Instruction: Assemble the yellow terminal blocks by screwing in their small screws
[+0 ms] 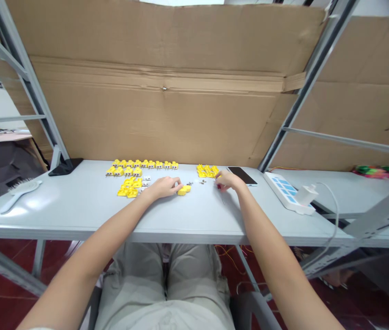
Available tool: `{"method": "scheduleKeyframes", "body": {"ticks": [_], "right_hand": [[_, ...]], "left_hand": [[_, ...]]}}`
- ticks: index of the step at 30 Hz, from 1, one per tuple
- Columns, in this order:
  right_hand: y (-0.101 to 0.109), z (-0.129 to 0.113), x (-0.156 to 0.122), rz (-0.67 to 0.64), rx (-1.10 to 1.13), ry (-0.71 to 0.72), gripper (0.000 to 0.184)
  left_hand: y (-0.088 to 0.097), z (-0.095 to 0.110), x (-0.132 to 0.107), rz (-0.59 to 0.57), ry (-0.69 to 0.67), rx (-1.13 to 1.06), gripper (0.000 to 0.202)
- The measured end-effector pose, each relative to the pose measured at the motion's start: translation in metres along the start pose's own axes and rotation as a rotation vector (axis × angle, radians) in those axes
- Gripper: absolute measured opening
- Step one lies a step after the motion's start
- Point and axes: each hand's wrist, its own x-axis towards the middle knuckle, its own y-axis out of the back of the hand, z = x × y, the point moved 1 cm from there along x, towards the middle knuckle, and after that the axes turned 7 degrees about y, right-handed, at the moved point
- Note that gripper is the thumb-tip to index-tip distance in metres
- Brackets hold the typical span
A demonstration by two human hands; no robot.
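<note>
In the middle of the worktop (187,220), a little back from its front edge, lies the yellow piece (184,189). It is small, glossy and bright yellow, with a rounded, lumpy outline, and it is longer from side to side than from front to back; finer detail is too small to read. The left hand (165,187) reaches its left end with bent fingers and thumb at the piece; whether they pinch it or only steady it, I cannot tell. Just behind it sit a few dark metal bits (189,184), with more bits to the right.

The right hand (226,180) is closed round a red tool (219,186), whose thin shaft points down towards the worktop. Behind that hand are a cluster of yellow parts (208,171) and a dark-screened phone (242,176).

Left of the piece, yellow figures (145,164) with eye-like spots stand in two rows; in front of them lie yellow shells (129,187) beside small white parts (146,178). Farther out, a hairbrush (21,190) rests at the left and a white power strip (287,192) at the right. Cardboard (167,121) walls the back.
</note>
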Motion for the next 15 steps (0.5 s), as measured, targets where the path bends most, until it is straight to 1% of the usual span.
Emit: {"method": "scheduleKeyframes", "body": {"ticks": [1, 3, 5, 6, 7, 9, 15], "right_hand": [[0.0, -0.001, 0.002, 0.091, 0.082, 0.046, 0.02], [0.002, -0.001, 0.006, 0.323, 0.221, 0.174, 0.029], [0.004, 0.001, 0.01, 0.55, 0.268, 0.285, 0.034], [0.005, 0.002, 0.012, 0.631, 0.264, 0.318, 0.034], [0.005, 0.003, 0.014, 0.685, 0.252, 0.335, 0.033], [0.004, 0.005, 0.017, 0.728, 0.226, 0.344, 0.032], [0.002, 0.003, 0.017, 0.718, 0.188, 0.357, 0.03]], "left_hand": [[0.0, 0.001, 0.0, 0.004, 0.0, 0.015, 0.034], [0.001, 0.001, -0.001, 0.016, 0.002, 0.048, 0.035], [0.002, 0.002, -0.002, 0.028, 0.005, 0.077, 0.035], [0.003, 0.002, -0.002, 0.033, 0.002, 0.087, 0.035], [0.003, 0.002, -0.002, 0.037, -0.001, 0.094, 0.035], [0.004, 0.003, -0.003, 0.044, -0.005, 0.105, 0.035], [0.005, 0.004, -0.003, 0.04, -0.001, 0.134, 0.037]]}}
